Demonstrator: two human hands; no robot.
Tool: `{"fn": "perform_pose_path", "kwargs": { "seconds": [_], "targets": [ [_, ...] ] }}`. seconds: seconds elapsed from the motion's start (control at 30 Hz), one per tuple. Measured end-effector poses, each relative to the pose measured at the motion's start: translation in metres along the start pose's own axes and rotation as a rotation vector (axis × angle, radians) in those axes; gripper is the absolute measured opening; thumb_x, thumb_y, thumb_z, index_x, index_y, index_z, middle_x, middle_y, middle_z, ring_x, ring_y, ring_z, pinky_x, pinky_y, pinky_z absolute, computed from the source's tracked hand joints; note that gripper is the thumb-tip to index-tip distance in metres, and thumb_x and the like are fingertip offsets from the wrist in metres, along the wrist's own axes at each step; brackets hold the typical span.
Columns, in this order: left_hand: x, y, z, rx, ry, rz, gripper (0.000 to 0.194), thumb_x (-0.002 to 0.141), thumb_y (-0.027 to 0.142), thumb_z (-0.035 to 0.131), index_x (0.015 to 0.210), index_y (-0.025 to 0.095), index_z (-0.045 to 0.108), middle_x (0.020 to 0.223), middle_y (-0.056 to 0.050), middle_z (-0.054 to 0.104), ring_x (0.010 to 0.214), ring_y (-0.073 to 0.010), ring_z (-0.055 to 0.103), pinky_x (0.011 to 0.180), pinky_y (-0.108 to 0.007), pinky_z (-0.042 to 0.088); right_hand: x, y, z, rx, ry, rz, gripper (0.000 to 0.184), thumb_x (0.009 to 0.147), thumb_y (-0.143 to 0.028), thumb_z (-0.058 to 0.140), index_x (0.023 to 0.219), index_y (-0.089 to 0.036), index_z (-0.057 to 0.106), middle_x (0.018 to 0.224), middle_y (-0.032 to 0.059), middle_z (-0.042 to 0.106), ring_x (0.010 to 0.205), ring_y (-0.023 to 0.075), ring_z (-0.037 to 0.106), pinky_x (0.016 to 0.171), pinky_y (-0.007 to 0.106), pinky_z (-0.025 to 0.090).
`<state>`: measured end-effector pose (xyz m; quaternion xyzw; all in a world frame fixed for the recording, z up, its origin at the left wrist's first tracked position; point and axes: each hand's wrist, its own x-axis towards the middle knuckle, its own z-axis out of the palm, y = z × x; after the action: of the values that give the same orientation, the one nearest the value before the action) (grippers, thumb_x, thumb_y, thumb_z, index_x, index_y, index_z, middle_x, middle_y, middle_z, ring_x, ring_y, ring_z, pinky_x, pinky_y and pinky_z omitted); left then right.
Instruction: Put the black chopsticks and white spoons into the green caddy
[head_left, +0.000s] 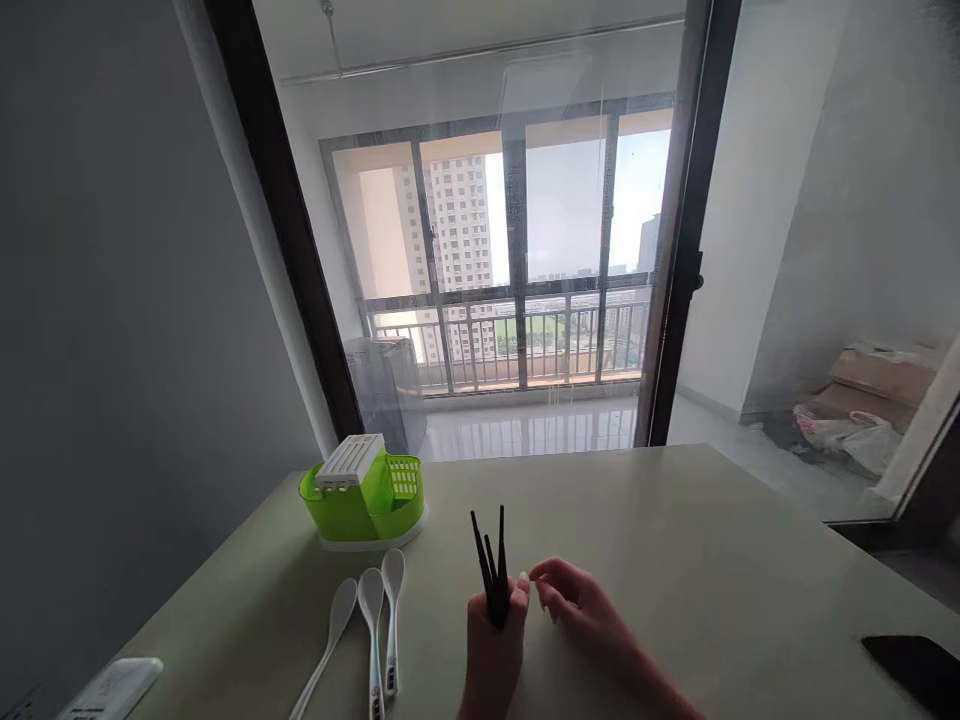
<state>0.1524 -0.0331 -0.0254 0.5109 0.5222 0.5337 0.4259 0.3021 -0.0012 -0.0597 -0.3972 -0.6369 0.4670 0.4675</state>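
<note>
My left hand [493,655] is closed in a fist around black chopsticks [484,565], whose tips point up and spread slightly; three tips show, and the lower ends are hidden in the hand. Just to the right, my right hand [585,605] hovers with loosely bent fingers apart and nothing visible in them. Its index fingertip is close to my left thumb; whether they touch I cannot tell. Left of my hands, three white spoons lie side by side: a left spoon [343,608], a middle spoon [372,605] and a right spoon [393,590].
A green utensil caddy [341,513] with a white slotted top stands at the table's back left. The pale table [637,520] reaches a glass door. A white object [116,688] lies at the front left, and a dark flat object [911,672] at the right edge.
</note>
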Motion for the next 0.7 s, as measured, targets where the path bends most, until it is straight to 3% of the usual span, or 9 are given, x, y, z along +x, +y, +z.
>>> {"fn": "perform_pose_path", "kwargs": {
  "seconds": [0.17, 0.3, 0.47, 0.7],
  "targets": [
    [0.005, -0.012, 0.000, -0.057, 0.062, -0.022, 0.064, 0.066, 0.074, 0.071, 0.053, 0.023, 0.034, 0.049, 0.009, 0.023, 0.048, -0.0065, 0.021, 0.045, -0.023, 0.018, 0.001, -0.010, -0.004, 0.151, 0.026, 0.002, 0.043, 0.092, -0.061, 0.058, 0.097, -0.019, 0.067, 0.070, -0.0016, 0.056, 0.065, 0.0142, 0.050, 0.062, 0.026, 0.042],
    [0.007, -0.017, 0.002, -0.092, 0.027, -0.040, 0.067, 0.064, 0.079, 0.070, 0.054, 0.023, 0.035, 0.048, 0.010, 0.024, 0.046, -0.0057, 0.021, 0.043, -0.023, 0.017, 0.000, -0.016, -0.003, 0.189, 0.036, -0.008, 0.045, 0.091, -0.063, 0.059, 0.097, -0.019, 0.067, 0.072, -0.0003, 0.057, 0.067, 0.0147, 0.051, 0.063, 0.027, 0.043],
    [0.008, -0.010, 0.004, -0.149, -0.011, -0.086, 0.071, 0.062, 0.089, 0.063, 0.060, 0.024, 0.036, 0.045, 0.012, 0.023, 0.042, -0.0045, 0.017, 0.040, -0.022, 0.013, -0.001, -0.015, 0.000, 0.198, 0.013, -0.019, 0.042, 0.092, -0.060, 0.059, 0.096, -0.019, 0.066, 0.072, -0.0013, 0.056, 0.067, 0.0142, 0.051, 0.064, 0.027, 0.042],
    [0.000, -0.008, -0.004, -0.106, -0.091, -0.158, 0.074, 0.068, 0.097, 0.042, 0.077, 0.024, 0.046, 0.052, 0.012, 0.030, 0.038, -0.0060, 0.023, 0.037, -0.020, 0.022, 0.003, 0.000, 0.001, 0.107, 0.022, 0.031, 0.043, 0.089, -0.061, 0.057, 0.096, -0.020, 0.067, 0.072, -0.0010, 0.058, 0.069, 0.0168, 0.054, 0.067, 0.028, 0.044]
  ]
}}
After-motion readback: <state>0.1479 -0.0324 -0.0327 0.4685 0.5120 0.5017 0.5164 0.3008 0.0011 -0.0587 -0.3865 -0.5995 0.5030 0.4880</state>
